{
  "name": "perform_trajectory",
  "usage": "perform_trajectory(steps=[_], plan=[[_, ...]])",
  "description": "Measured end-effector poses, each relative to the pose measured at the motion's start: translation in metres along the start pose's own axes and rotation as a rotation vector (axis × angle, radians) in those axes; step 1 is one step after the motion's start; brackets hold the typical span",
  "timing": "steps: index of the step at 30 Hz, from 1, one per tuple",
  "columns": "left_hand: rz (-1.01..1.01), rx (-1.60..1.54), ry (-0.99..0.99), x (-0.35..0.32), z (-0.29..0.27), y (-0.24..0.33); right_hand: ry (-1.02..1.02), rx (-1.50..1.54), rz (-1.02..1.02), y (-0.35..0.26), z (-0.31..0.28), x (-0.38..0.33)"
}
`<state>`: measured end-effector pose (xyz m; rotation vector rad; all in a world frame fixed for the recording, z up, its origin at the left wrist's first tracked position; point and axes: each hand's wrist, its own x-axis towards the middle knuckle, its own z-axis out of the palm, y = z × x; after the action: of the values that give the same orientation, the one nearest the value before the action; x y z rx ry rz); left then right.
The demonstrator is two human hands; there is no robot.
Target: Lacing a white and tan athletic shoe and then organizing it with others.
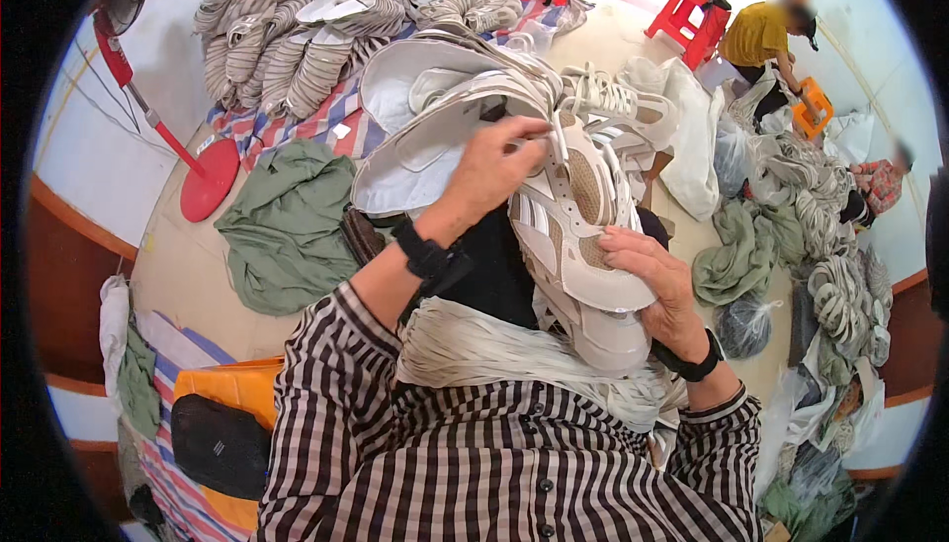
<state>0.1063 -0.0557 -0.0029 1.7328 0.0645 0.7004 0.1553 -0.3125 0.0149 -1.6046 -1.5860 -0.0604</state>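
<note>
A beige and white shoe upper (588,245) with tan mesh lies over my lap, its toe pointing towards me. My right hand (657,280) grips it at the toe, fingers on top. My left hand (499,166) is closed in a pinch at the upper's lacing edge, on what looks like a pale shoelace (560,141). Beneath the toe is another shoe upper (608,339). Beyond my left hand, more uppers (410,161) are stacked with their white linings showing. A thick bundle of off-white shoelaces (484,349) rests across my lap.
Piled uppers (262,38) lie on a striped sheet at the back left, near a red fan stand (210,181). Green cloth (292,225) covers floor on my left. At right are more uppers (840,295), a red stool (687,23) and two people (756,38).
</note>
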Motion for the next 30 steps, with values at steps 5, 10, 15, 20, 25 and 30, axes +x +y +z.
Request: perform_trajectory(steps=[5, 10, 15, 20, 25, 30], plan=[[-0.049, -0.134, -0.007, 0.006, 0.019, -0.030, -0.197, 0.123, 0.138, -0.011, -0.012, 0.016], [-0.197, -0.549, -0.025, 0.004, 0.015, -0.034, -0.565, 0.533, 0.318, -0.005, -0.053, 0.037], [-0.176, -0.458, 0.134, 0.001, 0.021, -0.020, -0.118, -0.004, 0.290, 0.018, 0.000, 0.081], [-0.185, -0.372, 0.245, -0.007, 0.015, -0.020, -0.158, -0.345, 0.189, 0.024, 0.020, 0.084], [0.116, -0.033, 0.295, -0.001, 0.017, -0.006, -0.221, -0.469, 0.230, 0.017, 0.025, 0.082], [0.163, 0.417, 0.209, 0.007, 0.018, -0.001, -0.280, -0.642, 0.120, 0.016, 0.030, 0.079]])
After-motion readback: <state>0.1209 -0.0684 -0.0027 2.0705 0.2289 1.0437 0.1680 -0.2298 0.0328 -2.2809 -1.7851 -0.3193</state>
